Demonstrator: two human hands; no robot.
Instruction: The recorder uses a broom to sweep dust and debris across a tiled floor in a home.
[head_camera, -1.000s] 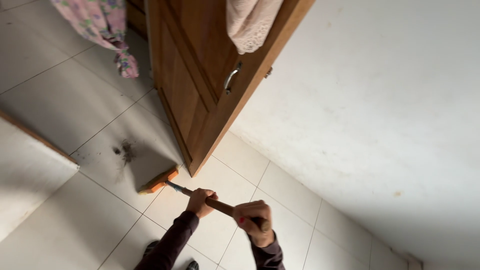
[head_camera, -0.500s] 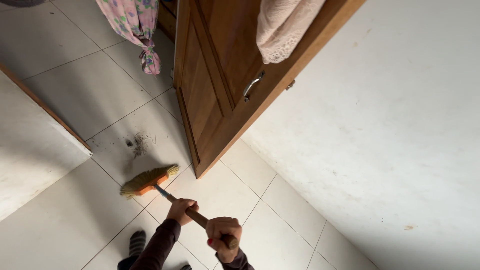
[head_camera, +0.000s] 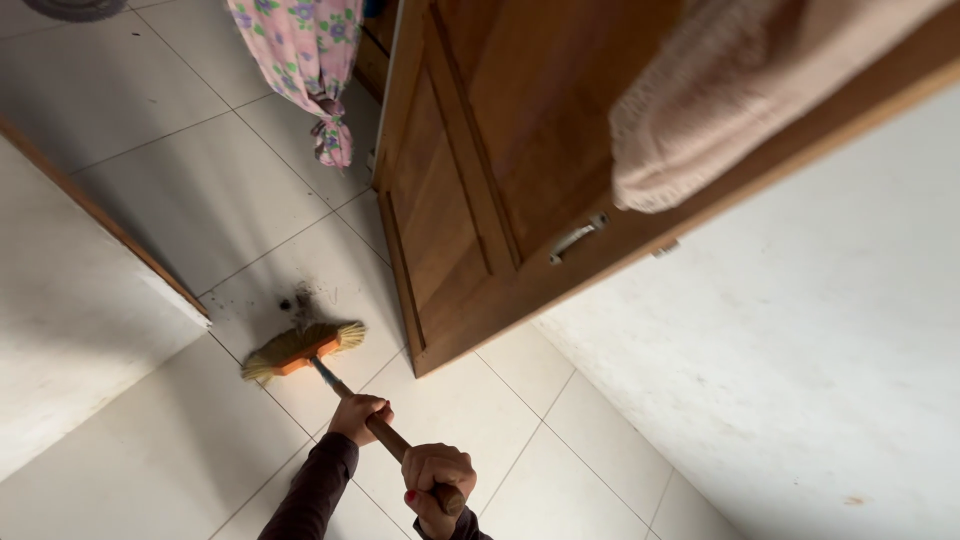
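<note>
We have both hands wrapped around the wooden handle of a broom. The left hand grips lower down the shaft, and the right hand is closed over the top end, just behind it. The broom's orange head with straw-coloured bristles rests on the pale tiled floor, and a small pile of dark dust lies just beyond the bristles. To the right of the broom stands an open wooden door with a metal handle, and a beige lacy cloth hangs over its upper edge. A pink flowered fabric hangs near the door's far edge. A white wall runs along the right.
</note>
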